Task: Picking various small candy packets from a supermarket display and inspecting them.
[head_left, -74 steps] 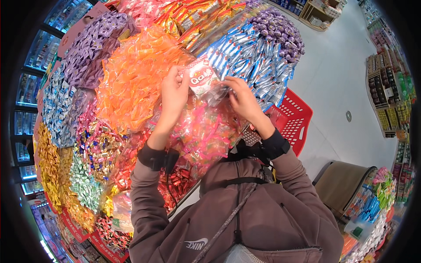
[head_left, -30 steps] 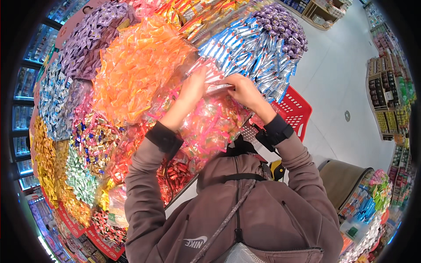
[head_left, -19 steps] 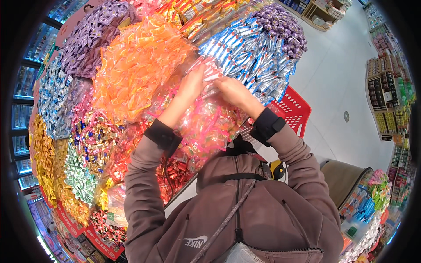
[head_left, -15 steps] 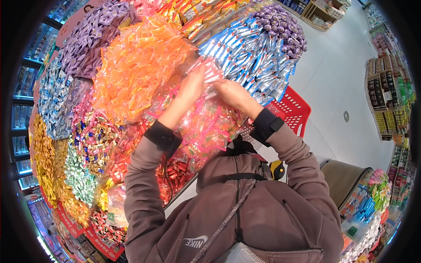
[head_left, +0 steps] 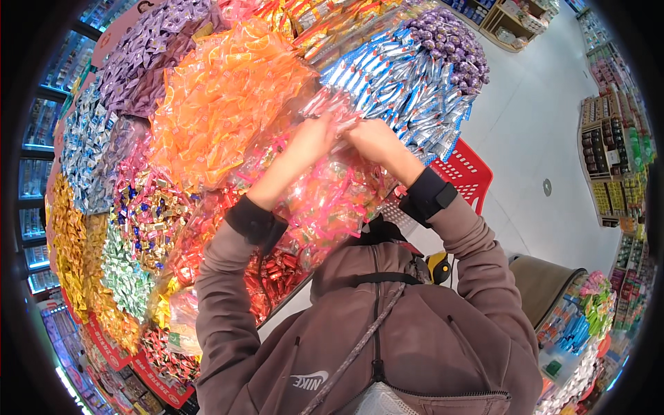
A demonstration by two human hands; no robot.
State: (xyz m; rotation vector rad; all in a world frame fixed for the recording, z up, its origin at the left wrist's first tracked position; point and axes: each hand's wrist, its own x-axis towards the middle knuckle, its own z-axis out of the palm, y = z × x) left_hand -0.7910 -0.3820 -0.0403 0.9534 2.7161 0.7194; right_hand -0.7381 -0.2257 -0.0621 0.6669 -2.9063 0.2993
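My left hand (head_left: 315, 134) and my right hand (head_left: 375, 141) are close together over the candy display, fingers bent inward. Both are closed on pink-and-white wrapped candies (head_left: 333, 104), whose glossy clear plastic shows just beyond the fingertips. Exactly how the fingers grip is partly hidden by the backs of the hands. Below and between my forearms lies a heap of clear-wrapped candies with pink edges (head_left: 321, 197). Orange-wrapped candies (head_left: 221, 104) are piled to the left of my left hand. Blue-and-silver stick candies (head_left: 408, 86) lie beyond my right hand.
Purple candies (head_left: 449, 45) and more colourful heaps surround the work spot. A red perforated basket (head_left: 470, 176) stands to the right of my right wrist. Stocked shelves (head_left: 605, 149) line the far right. A brown-sided display (head_left: 543, 283) is at the lower right.
Both hands have shifted slightly to the right and toward me, staying together at the pink-and-white candies. The view has also moved a little.
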